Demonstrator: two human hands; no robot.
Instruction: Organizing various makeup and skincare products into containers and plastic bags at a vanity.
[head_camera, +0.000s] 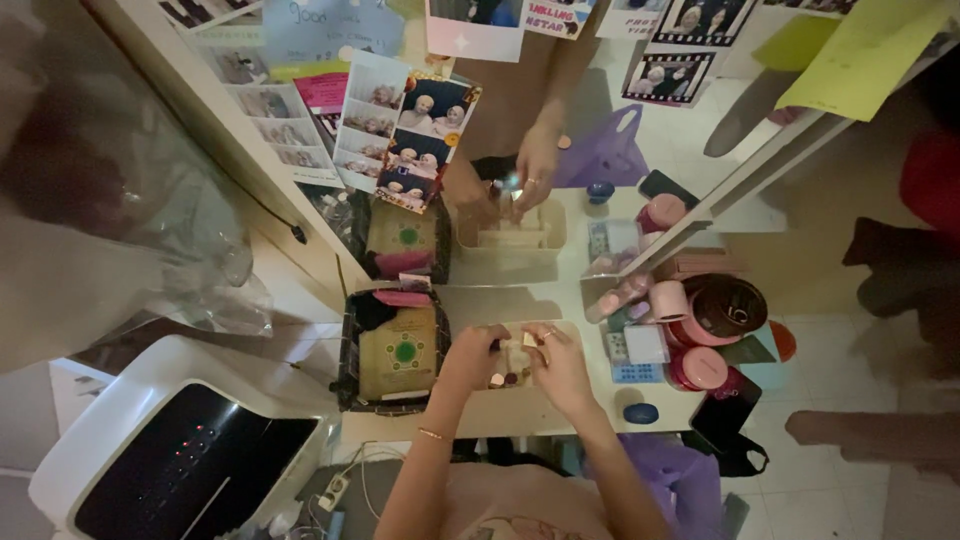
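Note:
My left hand (470, 357) and my right hand (562, 368) meet over a shallow beige tray (520, 404) on a white table. The fingertips of both hands close together on a small pale cosmetic item (527, 341); its exact kind is too small to tell. Several small dark and reddish bottles (505, 379) lie in the tray under the hands. A thin bracelet sits on my left wrist and a ring on my right hand. The mirror (560, 150) behind the table shows the same hands and tray again.
A black woven basket (352, 350) with a tan, green-patterned box stands left of the tray. Pink round containers (697, 367), a dark round tin (730, 305), a blue cap (640, 413) and a black phone (725, 408) crowd the right. A white appliance (130, 420) sits lower left. Photo strips hang on the mirror.

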